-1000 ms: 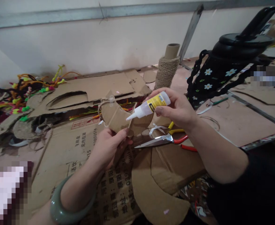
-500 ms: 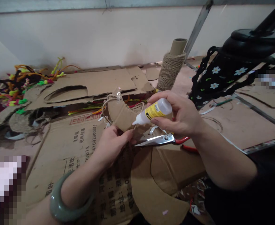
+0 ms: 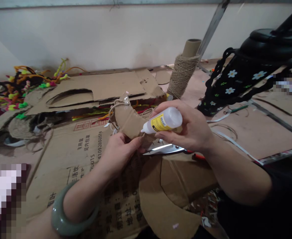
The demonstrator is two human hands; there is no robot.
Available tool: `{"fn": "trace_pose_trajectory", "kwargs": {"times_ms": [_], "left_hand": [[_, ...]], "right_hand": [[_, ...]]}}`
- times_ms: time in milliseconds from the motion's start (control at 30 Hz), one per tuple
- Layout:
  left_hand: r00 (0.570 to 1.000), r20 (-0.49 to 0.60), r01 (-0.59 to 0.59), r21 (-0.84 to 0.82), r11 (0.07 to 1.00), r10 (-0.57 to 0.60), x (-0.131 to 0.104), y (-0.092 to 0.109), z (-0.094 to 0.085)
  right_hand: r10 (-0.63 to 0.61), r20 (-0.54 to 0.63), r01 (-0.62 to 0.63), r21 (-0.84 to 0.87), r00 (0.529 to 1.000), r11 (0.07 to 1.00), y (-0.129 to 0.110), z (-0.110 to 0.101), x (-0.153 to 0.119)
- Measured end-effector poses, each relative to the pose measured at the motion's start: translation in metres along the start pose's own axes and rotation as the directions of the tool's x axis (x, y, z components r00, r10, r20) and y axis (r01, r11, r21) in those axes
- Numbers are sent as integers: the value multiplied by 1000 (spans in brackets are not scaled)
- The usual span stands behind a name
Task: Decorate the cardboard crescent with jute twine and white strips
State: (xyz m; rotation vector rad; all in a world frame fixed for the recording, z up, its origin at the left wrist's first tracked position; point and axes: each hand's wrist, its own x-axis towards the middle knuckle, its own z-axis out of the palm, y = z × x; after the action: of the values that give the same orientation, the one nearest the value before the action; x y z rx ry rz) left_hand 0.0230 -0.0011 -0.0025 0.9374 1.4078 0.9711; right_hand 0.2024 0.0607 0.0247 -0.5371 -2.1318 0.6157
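A curved cardboard piece [image 3: 128,121] with twine along its edge is pinched in my left hand [image 3: 121,151], at its lower right end. My right hand [image 3: 188,127] is closed around a white glue bottle with a yellow label [image 3: 163,121]. The bottle is tilted, its nozzle at the cardboard edge just above my left fingertips. Scissors with red handles [image 3: 164,149] lie under my right hand. Below them a larger curved cardboard cutout [image 3: 158,202] rests on the printed cardboard sheet [image 3: 68,149].
A cone of twine [image 3: 183,73] stands behind my right hand. On the right leans a black flowered object [image 3: 232,79]. Colourful fuzzy wires [image 3: 23,83] are piled at the back left, beside a cardboard piece with a slot [image 3: 111,84].
My right hand and the glue bottle have shifted slightly down, and the bottle lies a little flatter. My left hand keeps its grip on the cardboard piece.
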Motion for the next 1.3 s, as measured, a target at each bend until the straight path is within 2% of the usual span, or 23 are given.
{"fn": "trace_pose_trajectory", "kwargs": {"times_ms": [233, 367, 567, 833, 1100, 1300], "left_hand": [[1000, 8, -10, -2, 1000, 10, 0, -1, -1], [1000, -12, -12, 29, 999, 13, 0, -2, -2], [999, 22, -26, 6, 1000, 26, 0, -5, -2], [1000, 28, -12, 84, 996, 9, -2, -4, -2], [995, 79, -64, 94, 994, 57, 1, -9, -6], [995, 81, -63, 32, 998, 60, 0, -9, -3]], "right_hand": [[31, -80, -33, -24, 996, 999, -1, 2, 0], [58, -86, -60, -16, 995, 998, 0, 0, 0], [15, -122, -20, -42, 992, 999, -1, -2, 1], [20, -116, -24, -31, 993, 999, -5, -3, 0], [-7, -119, 4, -30, 993, 1000, -8, -2, 0], [-19, -129, 12, -52, 991, 999, -8, -2, -1]]}}
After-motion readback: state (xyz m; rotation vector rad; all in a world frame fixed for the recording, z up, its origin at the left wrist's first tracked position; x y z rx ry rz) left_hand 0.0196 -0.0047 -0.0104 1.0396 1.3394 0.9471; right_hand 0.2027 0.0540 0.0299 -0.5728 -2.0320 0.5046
